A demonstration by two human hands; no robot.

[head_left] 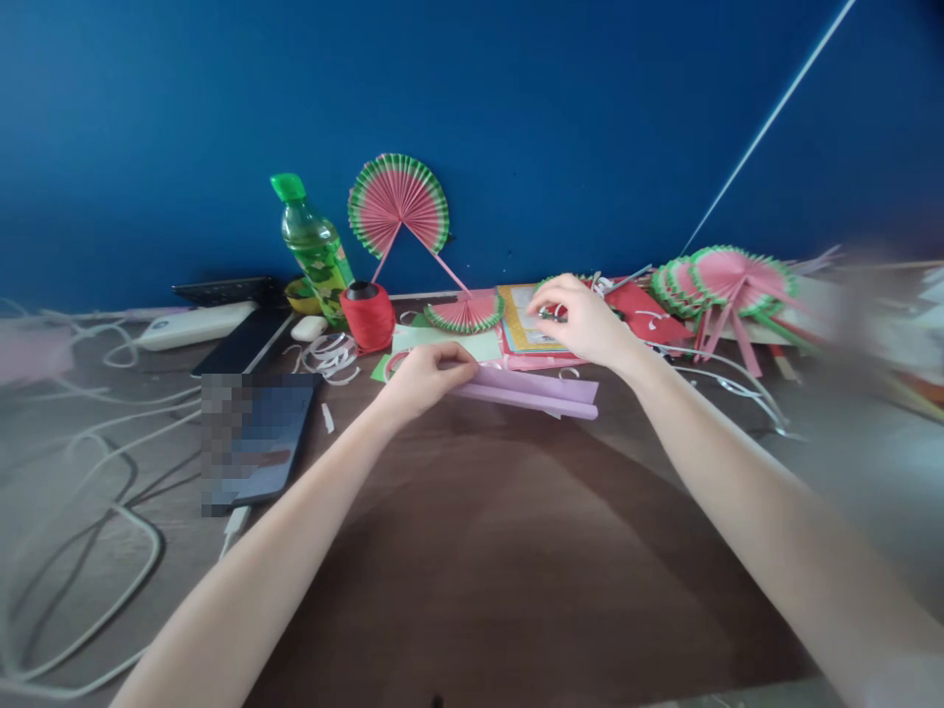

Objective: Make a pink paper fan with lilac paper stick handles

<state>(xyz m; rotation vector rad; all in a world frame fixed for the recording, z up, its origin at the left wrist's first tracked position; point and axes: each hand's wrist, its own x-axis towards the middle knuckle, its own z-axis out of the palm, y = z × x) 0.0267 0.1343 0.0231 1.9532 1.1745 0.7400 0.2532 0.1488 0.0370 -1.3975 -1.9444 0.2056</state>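
Lilac paper (pixel 527 392), creased lengthwise, is pinched in the left hand (pixel 432 378); the right hand (pixel 581 321) curls, grip unclear.

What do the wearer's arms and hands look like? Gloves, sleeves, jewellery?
Left hand and right hand: bare, no gloves. Left forearm and right forearm: slim, no watch or bracelet visible, no clear markings. No sleeve clearly shows; the lower right edge is too blurred to tell.
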